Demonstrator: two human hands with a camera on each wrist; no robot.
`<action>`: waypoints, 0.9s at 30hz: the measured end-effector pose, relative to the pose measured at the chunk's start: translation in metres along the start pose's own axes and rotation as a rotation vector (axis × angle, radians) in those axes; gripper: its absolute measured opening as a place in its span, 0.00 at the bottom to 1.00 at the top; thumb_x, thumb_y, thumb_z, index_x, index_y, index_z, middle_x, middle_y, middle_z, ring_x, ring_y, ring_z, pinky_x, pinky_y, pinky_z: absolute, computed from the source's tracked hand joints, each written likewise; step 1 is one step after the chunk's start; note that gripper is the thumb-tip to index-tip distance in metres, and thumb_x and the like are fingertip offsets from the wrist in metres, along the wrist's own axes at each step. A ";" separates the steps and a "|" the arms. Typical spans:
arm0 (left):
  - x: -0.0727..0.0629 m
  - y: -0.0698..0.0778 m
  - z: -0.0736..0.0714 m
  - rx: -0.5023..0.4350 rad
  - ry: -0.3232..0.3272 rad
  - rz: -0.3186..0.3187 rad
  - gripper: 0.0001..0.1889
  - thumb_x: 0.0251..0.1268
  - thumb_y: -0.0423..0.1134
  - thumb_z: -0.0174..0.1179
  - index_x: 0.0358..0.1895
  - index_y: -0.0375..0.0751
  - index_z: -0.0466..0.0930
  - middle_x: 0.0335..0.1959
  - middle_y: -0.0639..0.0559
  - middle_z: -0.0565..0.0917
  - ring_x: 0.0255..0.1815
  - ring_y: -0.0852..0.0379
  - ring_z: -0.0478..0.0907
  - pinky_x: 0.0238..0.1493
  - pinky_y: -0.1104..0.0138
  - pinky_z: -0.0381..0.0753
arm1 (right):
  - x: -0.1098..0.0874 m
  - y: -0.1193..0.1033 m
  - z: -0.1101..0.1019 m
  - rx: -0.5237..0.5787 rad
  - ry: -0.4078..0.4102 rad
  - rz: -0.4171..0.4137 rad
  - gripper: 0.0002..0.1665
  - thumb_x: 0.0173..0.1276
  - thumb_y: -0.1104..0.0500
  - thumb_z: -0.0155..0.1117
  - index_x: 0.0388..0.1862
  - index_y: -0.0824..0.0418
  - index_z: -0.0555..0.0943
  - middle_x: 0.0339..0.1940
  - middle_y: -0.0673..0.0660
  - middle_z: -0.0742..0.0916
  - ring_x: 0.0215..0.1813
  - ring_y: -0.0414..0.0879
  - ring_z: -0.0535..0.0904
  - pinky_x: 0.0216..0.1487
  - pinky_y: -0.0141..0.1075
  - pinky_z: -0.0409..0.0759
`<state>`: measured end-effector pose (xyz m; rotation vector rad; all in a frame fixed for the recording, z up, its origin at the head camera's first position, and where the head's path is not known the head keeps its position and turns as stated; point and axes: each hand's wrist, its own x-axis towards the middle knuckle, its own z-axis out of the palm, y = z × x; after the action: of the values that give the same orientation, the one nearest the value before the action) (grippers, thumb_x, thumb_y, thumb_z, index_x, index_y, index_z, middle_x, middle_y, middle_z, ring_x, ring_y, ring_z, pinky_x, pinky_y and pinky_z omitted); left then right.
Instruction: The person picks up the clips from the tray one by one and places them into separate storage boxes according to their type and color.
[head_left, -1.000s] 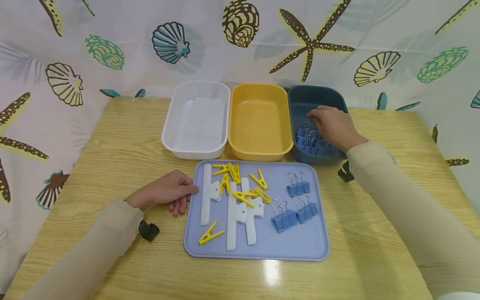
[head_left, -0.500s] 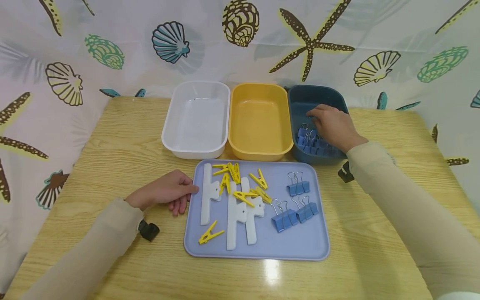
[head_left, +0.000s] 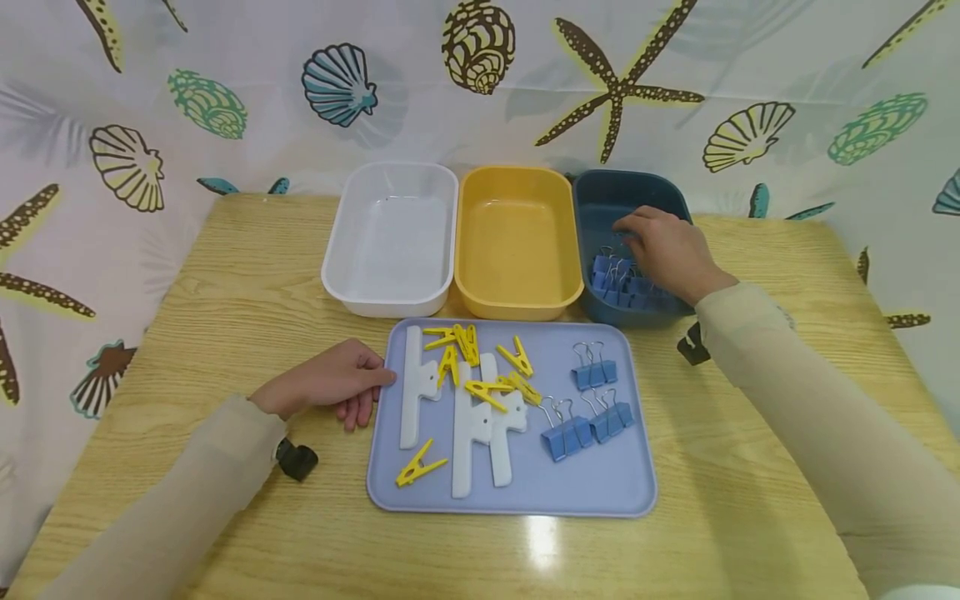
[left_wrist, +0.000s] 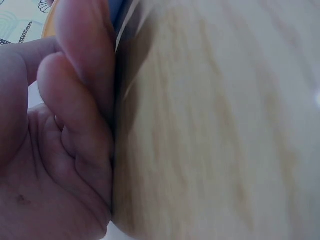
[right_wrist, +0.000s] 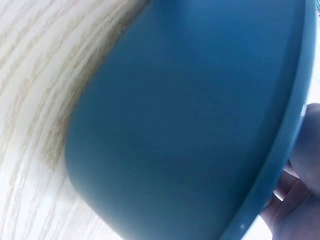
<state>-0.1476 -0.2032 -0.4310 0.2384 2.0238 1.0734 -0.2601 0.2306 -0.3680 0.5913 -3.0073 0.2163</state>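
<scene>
My right hand (head_left: 667, 250) hangs over the dark blue bin (head_left: 630, 179), fingers bent loosely above several blue binder clips (head_left: 618, 283) inside. Nothing shows between its fingertips. In the right wrist view, the bin's outer wall (right_wrist: 175, 125) hides most of that hand. My left hand (head_left: 330, 383) rests on the table at the tray's left side, one digit reaching the rim of the lavender tray (head_left: 585, 492). Its other fingers are loosely bent against the wood, as the left wrist view also shows. On the tray lie white bag clips (head_left: 462, 450), yellow clothespins (head_left: 420, 464) and blue binder clips (head_left: 567, 437).
A white bin (head_left: 390, 292) and a yellow bin (head_left: 517, 304) stand in a row with the dark blue one, behind the tray. All sit on a wooden table (head_left: 247, 275). A shell-patterned cloth (head_left: 420, 83) hangs behind.
My right hand has let go of a binder clip, which dropped onto the others in the dark blue bin. The left hand and the tray have stayed put. The head view shifted slightly.
</scene>
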 end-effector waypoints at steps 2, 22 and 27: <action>0.000 0.000 0.000 -0.001 -0.001 -0.002 0.20 0.73 0.42 0.50 0.24 0.33 0.78 0.14 0.47 0.83 0.11 0.57 0.79 0.14 0.71 0.74 | -0.001 0.000 -0.001 0.000 0.002 0.001 0.17 0.71 0.65 0.54 0.56 0.63 0.79 0.54 0.64 0.82 0.52 0.62 0.80 0.47 0.56 0.79; 0.004 -0.005 -0.001 -0.002 -0.003 -0.014 0.20 0.73 0.43 0.50 0.24 0.33 0.77 0.15 0.46 0.83 0.11 0.57 0.79 0.14 0.70 0.75 | -0.011 0.001 -0.005 0.013 0.037 -0.003 0.15 0.71 0.64 0.55 0.54 0.62 0.80 0.50 0.63 0.83 0.47 0.60 0.81 0.42 0.55 0.79; 0.004 -0.005 0.000 -0.004 -0.003 -0.010 0.20 0.73 0.43 0.50 0.24 0.33 0.77 0.14 0.46 0.83 0.11 0.56 0.79 0.14 0.70 0.75 | -0.014 0.002 -0.005 0.014 0.041 0.000 0.15 0.70 0.64 0.56 0.54 0.62 0.80 0.50 0.63 0.83 0.48 0.60 0.81 0.43 0.55 0.79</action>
<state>-0.1496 -0.2047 -0.4372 0.2274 2.0180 1.0699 -0.2479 0.2381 -0.3645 0.5808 -2.9692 0.2458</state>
